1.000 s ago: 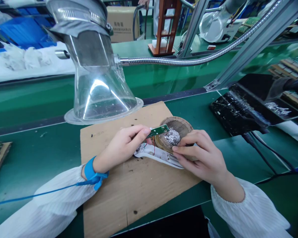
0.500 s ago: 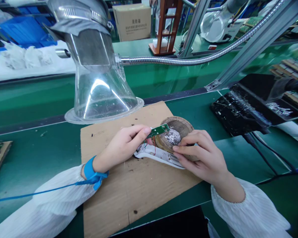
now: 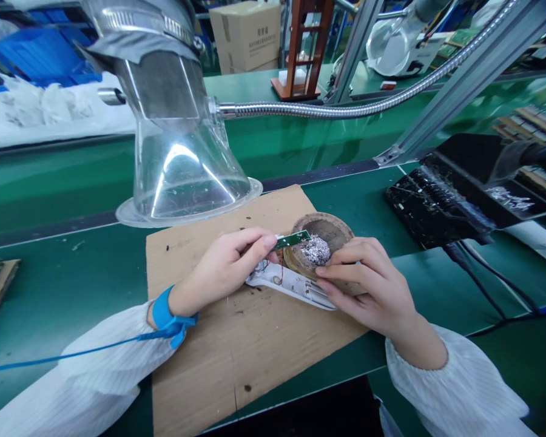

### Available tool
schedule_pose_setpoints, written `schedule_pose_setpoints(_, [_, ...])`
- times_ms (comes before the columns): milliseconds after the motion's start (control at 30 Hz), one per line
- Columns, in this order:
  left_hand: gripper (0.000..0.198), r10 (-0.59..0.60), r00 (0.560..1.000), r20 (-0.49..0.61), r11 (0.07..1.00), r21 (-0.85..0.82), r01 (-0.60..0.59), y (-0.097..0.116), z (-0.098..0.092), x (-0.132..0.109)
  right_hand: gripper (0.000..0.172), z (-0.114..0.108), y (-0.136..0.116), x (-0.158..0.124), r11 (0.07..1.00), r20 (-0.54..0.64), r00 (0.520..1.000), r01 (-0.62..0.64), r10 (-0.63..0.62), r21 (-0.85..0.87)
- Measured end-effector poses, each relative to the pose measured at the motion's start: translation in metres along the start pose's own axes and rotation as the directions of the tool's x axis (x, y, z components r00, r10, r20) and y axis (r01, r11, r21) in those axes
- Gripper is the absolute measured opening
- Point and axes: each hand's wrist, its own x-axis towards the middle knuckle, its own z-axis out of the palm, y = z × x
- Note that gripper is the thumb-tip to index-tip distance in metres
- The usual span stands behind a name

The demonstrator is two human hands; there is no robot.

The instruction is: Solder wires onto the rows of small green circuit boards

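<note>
My left hand (image 3: 239, 258) is closed on the left end of a narrow green circuit board (image 3: 293, 240), tilted above a white plastic housing (image 3: 295, 285). Thin wires, some red, run between the board and the open housing. My right hand (image 3: 368, 279) has its fingers closed around the housing's right end, partly covering it. Behind the housing, a round brownish bowl (image 3: 334, 226) holds a heap of silvery metal shavings or wire (image 3: 316, 249). The board's right tip overlaps the bowl in view.
Brown cardboard (image 3: 209, 358) lies under the work on a green table (image 3: 95, 267). A clear fume hood (image 3: 186, 176) hangs at the upper left, with a metal hose (image 3: 309, 111) behind. At right stands a black tray (image 3: 409, 212) with cables. A blue wrist strap (image 3: 164, 309) trails leftward.
The circuit board has tilted, so its face shows as a thinner strip. Both hands keep nearly the same place. In the background, the cardboard box has turned slightly.
</note>
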Motion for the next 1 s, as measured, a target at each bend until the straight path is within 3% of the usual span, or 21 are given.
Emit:
schedule_pose_setpoints(333, [0.037, 0.041, 0.999, -0.021, 0.999, 0.004, -0.041, -0.002, 0.001, 0.0, 0.024, -0.001, -0.001, 0.002, 1.0, -0.012, 1.0, -0.018, 0.018, 0.002])
schedule_pose_setpoints(500, [0.032, 0.12, 0.992, -0.035, 0.991, 0.07, -0.117, -0.005, 0.001, -0.002, 0.024, 0.0, -0.001, 0.001, 1.0, 0.001, 1.0, -0.016, 0.016, -0.004])
schedule_pose_setpoints(733, [0.028, 0.352, 0.936, 0.016, 0.928, 0.123, -0.351, -0.009, 0.0, -0.001, 0.024, -0.001, -0.001, 0.0, 1.0, 0.007, 1.0, -0.013, 0.013, -0.003])
schedule_pose_setpoints(1000, [0.03, 0.447, 0.894, -0.005, 0.887, 0.132, -0.443, -0.016, 0.002, 0.001, 0.025, -0.002, 0.0, -0.001, 1.0, 0.02, 1.0, 0.0, 0.0, 0.004])
